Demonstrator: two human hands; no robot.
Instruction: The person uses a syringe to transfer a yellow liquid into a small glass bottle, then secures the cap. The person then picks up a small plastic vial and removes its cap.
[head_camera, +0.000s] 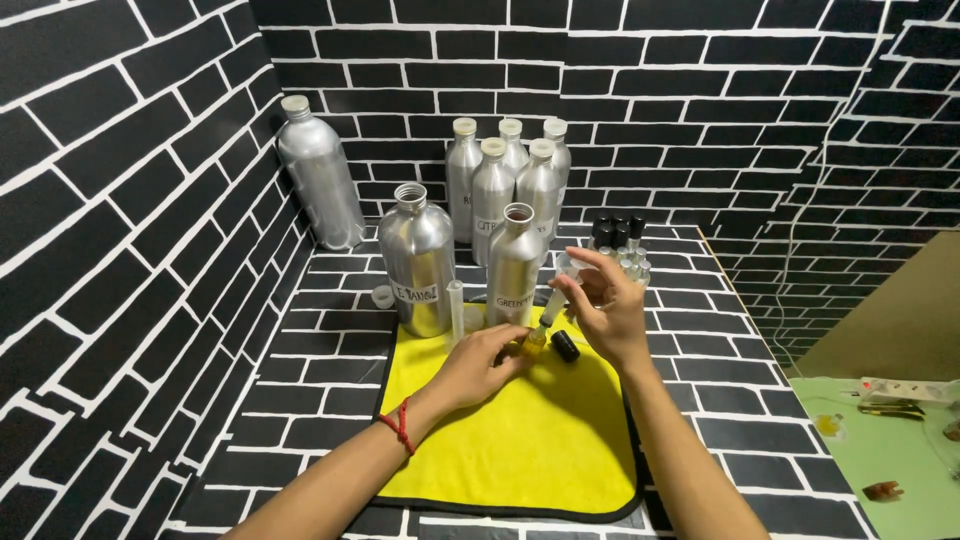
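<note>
**Syringe at vial mouth, filling under way**

Right hand (608, 310) closed on a syringe (556, 300), tip angled down into a small vial (535, 342). Left hand (490, 362) pinches that vial, upright on the yellow cloth (520, 440). Vial shows amber liquid, so partly filled by my read. Its black cap (565, 346) lies just beside, not yet on. Two open aluminium bottles (417, 260) stand behind; capped small vials (620, 240) further back on the bench (720, 400).

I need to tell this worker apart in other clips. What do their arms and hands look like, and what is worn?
Both forearms are bare, with no sleeves or gloves. The left hand has a red cord bracelet at its wrist. The right hand wears nothing visible.
</note>
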